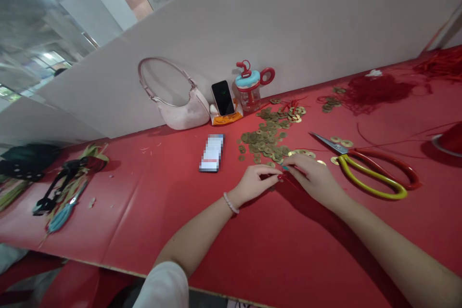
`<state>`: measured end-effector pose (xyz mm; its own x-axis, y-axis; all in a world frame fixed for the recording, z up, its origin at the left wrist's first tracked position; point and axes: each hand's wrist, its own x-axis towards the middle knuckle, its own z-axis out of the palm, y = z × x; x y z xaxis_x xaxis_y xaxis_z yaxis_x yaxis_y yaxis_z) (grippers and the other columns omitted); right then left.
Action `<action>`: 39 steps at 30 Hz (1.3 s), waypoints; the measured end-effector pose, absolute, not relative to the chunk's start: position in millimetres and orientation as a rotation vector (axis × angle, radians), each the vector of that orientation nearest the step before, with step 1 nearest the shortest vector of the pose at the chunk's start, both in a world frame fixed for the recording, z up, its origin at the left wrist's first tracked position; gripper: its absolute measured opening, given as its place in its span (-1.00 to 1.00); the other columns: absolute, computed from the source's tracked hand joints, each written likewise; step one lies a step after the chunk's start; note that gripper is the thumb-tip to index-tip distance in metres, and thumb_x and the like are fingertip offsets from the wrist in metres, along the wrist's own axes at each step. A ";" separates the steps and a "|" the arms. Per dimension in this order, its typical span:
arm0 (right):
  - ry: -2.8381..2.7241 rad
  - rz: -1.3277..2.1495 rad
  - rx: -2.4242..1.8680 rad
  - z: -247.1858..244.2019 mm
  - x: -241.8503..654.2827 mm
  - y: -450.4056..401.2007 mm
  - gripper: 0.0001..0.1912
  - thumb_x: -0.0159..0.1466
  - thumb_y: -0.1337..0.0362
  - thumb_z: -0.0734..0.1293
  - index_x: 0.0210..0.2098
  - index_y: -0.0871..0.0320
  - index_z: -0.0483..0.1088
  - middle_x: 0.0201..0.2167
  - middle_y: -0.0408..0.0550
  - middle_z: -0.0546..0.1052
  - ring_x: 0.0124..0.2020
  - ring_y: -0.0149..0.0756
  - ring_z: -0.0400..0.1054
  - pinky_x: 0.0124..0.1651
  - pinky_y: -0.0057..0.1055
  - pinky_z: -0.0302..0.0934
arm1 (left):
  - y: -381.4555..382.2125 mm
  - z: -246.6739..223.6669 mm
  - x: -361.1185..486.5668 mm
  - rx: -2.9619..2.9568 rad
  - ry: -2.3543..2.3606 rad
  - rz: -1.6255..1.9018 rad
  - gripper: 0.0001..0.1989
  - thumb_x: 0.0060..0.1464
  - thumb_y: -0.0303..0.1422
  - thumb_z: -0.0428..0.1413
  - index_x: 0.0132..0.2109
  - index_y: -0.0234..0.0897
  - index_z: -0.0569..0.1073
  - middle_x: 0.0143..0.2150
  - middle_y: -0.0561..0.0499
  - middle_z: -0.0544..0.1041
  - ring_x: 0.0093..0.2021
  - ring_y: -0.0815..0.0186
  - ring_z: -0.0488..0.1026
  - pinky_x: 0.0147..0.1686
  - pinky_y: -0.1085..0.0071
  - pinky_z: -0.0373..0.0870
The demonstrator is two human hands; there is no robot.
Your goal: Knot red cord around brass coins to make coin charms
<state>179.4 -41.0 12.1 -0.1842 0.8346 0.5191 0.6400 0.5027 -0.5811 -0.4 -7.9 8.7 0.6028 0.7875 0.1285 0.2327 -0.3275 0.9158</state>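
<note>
Bench: red top [252, 260] under all of it; clock centred on the two hands, 12 away from the person.
Bag: pale handbag [186, 113] at 10, against the wall.
Scissors: red-and-yellow-handled scissors [341, 148] lying flat at 3, tip toward 10; nothing touching the handles.
Cord tangle: loose red cord [378, 90] between 1 and 2, well apart from the hands.
Coin heap: brass-coloured coins [265, 139] between 11 and 12, near edge just beyond the fingertips. Most look loose, so plenty left; some at the far end lie among red cord, can't tell if tied.
Right hand: right hand [315, 177] bent in from 3, fingertips pinched, apparently on a strand.
Left hand: left hand [257, 184] in from 9, thumb and fingers pinched at the same spot, almost meeting the right.
Cup: lidded cup [250, 89] at 11, behind the heap.
Phones: one propped [224, 98] near 11, one flat [211, 153] between 9 and 10.
Strand: thin red strand [288, 179] at the fingertips; work on it looks under way, no clearly completed piece in view. Knot or coin there: too small to tell.
</note>
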 end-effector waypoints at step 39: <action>-2.065 0.269 -1.141 13.7 172.8 -48.8 -0.85 0.15 0.45 0.17 -0.36 0.11 0.32 -0.13 0.06 0.40 -0.11 -0.22 0.33 -0.09 -0.25 0.27 | -9.2 13.5 -2.2 2.092 1.052 0.930 -0.86 -0.08 -0.50 0.05 -0.33 -0.32 0.48 -0.44 0.01 0.45 -0.44 0.39 0.34 -0.41 0.49 0.29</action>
